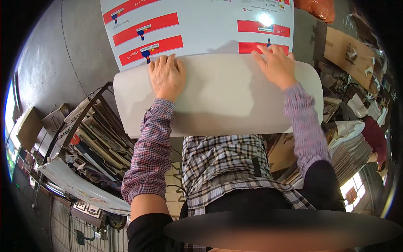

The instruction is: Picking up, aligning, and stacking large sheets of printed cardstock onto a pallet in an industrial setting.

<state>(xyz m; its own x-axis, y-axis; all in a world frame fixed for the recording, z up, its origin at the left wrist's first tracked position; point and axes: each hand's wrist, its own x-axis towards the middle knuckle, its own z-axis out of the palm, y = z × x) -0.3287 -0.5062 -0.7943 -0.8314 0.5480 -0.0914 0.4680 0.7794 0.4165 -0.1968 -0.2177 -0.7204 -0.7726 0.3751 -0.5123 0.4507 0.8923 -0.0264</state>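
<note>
A large white printed sheet with red bands lies in front of me. Its near part appears curled over, showing a plain off-white side that bulges toward my apron. My left hand rests flat on the left half of this plain side, fingertips at its far edge. On the right half lies my right hand, fingers spread, with fingertips reaching past that edge onto a red band. Neither hand grasps anything. Whether the sheet is single or a stack, I cannot tell.
To the left, a metal rack holds several boards and flat pieces on edge. Brown cardboard and paper scraps lie at the right. A stack of sheets stands at the lower right, beside another person's dark red sleeve. An orange bag sits at the top right.
</note>
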